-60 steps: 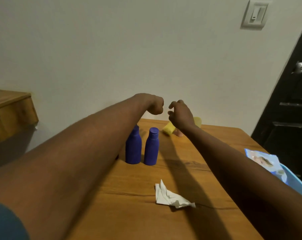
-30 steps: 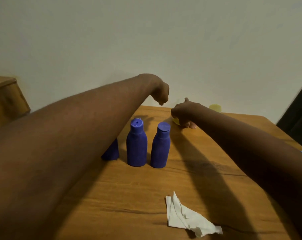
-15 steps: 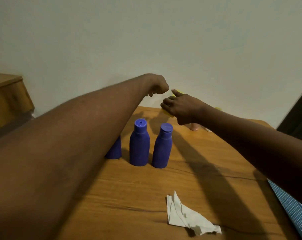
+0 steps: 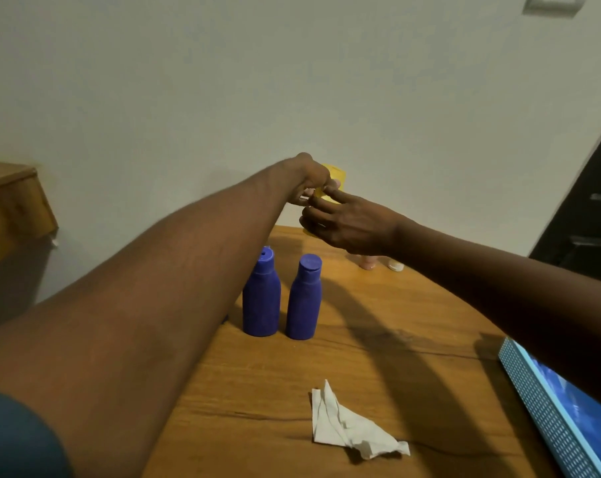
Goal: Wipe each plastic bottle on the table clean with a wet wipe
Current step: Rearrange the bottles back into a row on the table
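Note:
Above the far side of the wooden table (image 4: 378, 339), both hands hold a yellow plastic bottle (image 4: 336, 174). My left hand (image 4: 307, 179) grips its upper part, and my right hand (image 4: 343, 224) wraps its fingers round the lower part. Most of the bottle is hidden by the hands. Two blue plastic bottles (image 4: 261, 294) (image 4: 304, 298) stand upright side by side below the hands. A crumpled white wet wipe (image 4: 343, 429) lies loose on the table near the front, with neither hand on it.
A small pink bottle (image 4: 368, 262) and a white cap (image 4: 395, 266) sit at the table's back, under my right wrist. A light blue perforated basket (image 4: 547, 405) stands at the right edge. A wooden cabinet (image 4: 12, 201) is on the left, a dark door (image 4: 595, 201) on the right.
My right hand has lifted the yellow bottle off the back of the table. My left hand has closed onto its upper part. The blue bottles and the wipe have not moved.

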Demonstrator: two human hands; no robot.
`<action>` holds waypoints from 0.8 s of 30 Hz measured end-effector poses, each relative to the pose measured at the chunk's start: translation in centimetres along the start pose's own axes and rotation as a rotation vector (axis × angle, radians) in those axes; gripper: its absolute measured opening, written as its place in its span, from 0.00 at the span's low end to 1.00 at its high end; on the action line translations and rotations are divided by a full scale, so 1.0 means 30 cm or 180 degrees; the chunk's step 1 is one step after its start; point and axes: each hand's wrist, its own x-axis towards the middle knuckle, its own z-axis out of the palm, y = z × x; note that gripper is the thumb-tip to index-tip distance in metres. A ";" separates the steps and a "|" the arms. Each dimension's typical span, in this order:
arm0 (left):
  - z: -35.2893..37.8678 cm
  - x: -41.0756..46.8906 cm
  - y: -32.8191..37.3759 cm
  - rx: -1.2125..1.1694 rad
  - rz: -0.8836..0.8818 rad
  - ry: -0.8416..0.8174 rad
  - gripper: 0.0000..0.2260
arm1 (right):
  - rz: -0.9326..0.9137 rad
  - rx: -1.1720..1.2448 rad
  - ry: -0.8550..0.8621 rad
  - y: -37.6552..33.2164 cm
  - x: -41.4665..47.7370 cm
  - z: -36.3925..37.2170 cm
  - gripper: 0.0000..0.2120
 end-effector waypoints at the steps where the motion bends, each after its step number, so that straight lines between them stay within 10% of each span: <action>1: -0.004 0.003 0.000 -0.0092 0.0004 -0.0011 0.13 | 0.0041 0.0124 0.0064 0.011 -0.014 0.004 0.24; 9: -0.018 0.013 -0.062 -0.0250 0.0108 -0.0252 0.21 | 0.2548 0.2482 0.0213 0.114 -0.096 0.007 0.20; 24: 0.101 0.031 -0.077 0.0693 0.0668 -0.0182 0.14 | 0.3179 0.3785 -0.0300 0.036 -0.039 0.101 0.18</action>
